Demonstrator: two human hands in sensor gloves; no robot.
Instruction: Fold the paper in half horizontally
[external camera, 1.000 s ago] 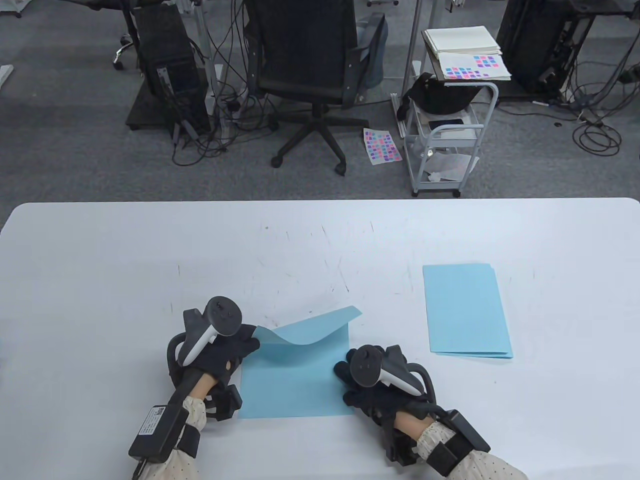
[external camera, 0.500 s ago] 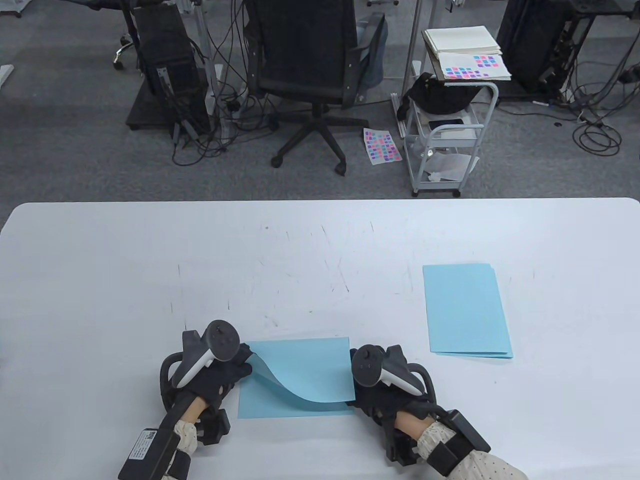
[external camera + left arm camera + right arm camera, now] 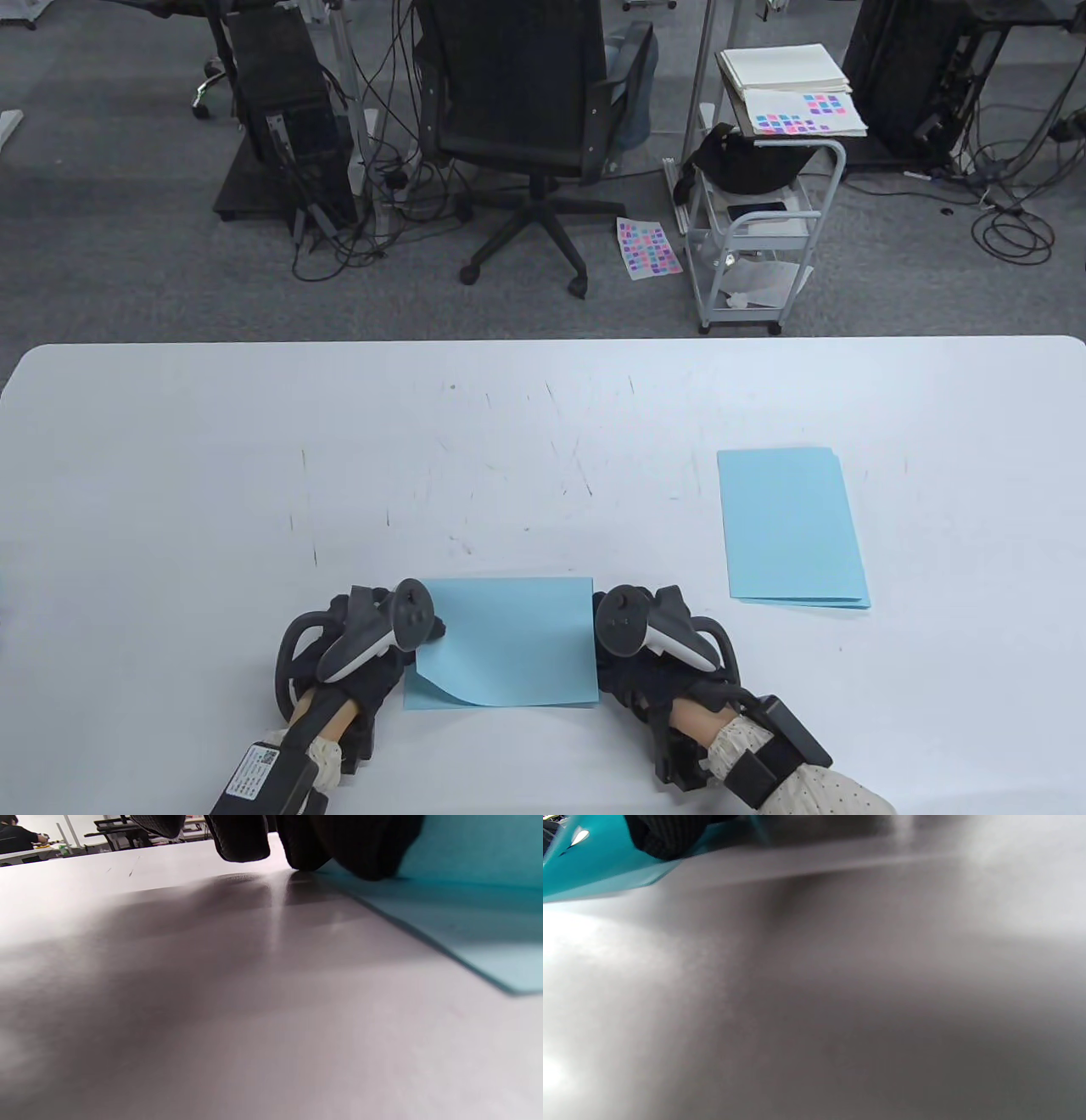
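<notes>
A light blue paper (image 3: 505, 641) lies near the table's front edge, its far half folded over toward me. The upper layer's near-left corner still curls up, and a strip of the lower layer (image 3: 424, 698) shows beneath it. My left hand (image 3: 382, 671) holds the paper's left edge; in the left wrist view its fingertips (image 3: 348, 849) sit against the raised blue flap (image 3: 466, 853). My right hand (image 3: 609, 671) grips the right edge, where a fingertip (image 3: 666, 836) lies on the two layers (image 3: 594, 866). The trackers hide most of the fingers from above.
A stack of light blue sheets (image 3: 793, 526) lies on the white table (image 3: 254, 467) to the right of my hands. Beyond the far edge stand an office chair (image 3: 530, 110) and a small cart (image 3: 764, 212).
My left hand carried the far-left corner toward me and down, so the arched flap now lies almost flat on the lower half. My right hand stayed at the right edge.
</notes>
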